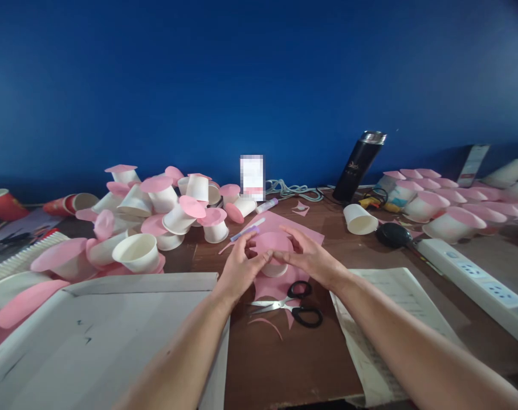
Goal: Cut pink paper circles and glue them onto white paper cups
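Paper cup point(276, 271) over pink paper point(273, 287), just beyond scissors point(283, 304) whose blades point left; a dropped left wrist might catch them; left hand point(243, 262) and right hand point(309, 258) grasp the pink disc point(276, 242) on the cup's top, thumbs nearly meeting; uneven pressure could skew it; farther off, piled cups point(162, 199) could topple if nudged.

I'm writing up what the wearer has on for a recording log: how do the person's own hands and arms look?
The left hand and right hand are bare, without gloves. No watch or bracelet shows, and no ring can be made out. The left forearm and right forearm are uncovered over nearly all that shows, with no sleeve clearly visible.
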`<state>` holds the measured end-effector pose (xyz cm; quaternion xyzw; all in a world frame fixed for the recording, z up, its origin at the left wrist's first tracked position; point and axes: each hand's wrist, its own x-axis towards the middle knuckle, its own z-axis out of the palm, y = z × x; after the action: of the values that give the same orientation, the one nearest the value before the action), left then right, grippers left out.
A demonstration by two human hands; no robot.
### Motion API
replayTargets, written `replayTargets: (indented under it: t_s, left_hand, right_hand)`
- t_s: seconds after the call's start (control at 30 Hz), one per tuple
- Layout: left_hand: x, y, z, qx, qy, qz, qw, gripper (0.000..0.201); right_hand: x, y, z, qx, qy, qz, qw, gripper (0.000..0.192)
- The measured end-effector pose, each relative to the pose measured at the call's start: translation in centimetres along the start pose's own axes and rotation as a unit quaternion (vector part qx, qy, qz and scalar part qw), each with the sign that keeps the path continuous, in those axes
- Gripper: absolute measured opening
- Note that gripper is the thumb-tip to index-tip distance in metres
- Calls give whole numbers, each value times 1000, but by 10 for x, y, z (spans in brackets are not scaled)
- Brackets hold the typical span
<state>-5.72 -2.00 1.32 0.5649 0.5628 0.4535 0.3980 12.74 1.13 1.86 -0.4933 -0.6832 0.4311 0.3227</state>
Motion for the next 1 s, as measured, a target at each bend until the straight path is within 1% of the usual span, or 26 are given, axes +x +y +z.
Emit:
replayTargets:
  t_s: [0.07,0.13,0.2,0.27,0.33,0.43,0.57,0.7,0.83,1.0]
  left_hand:
    - [0,-2,-1,53,10,80,995,60]
    - [0,-4,-2,106,20,159,981,54]
    - [0,-7,-1,149,29,199,968,44]
    - [0,-9,-1,177,37,207,962,38]
    - [1,-10,-1,195,40,206,958,36]
    - [1,-9,-1,213,37,208,954,34]
    - [1,-8,-1,226,39,212,950,36]
    - [1,-10,-2,236,43,227,944,37]
    - [1,-10,-2,249,42,241,937,39]
    - [0,-9,-2,255,43,242,935,40]
  right_hand:
    - [0,-1,-1,-12,-8,-38,999,77]
    - [-1,-2,-1,-37,-12,-90,995,70]
    - [-1,-3,-2,-71,-6,-149,986,58]
    - [-2,-4,-2,-101,7,-197,975,49]
    - [-2,-4,-2,-122,22,-214,969,44]
    - [-3,-3,-1,-141,37,-203,968,43]
    - [-3,-1,-1,-155,38,-195,968,45]
    - [-4,-1,-1,-171,40,-201,964,46]
    - [-4,0,-2,-207,35,-222,952,49]
    - [-3,1,-4,-246,26,-231,941,51]
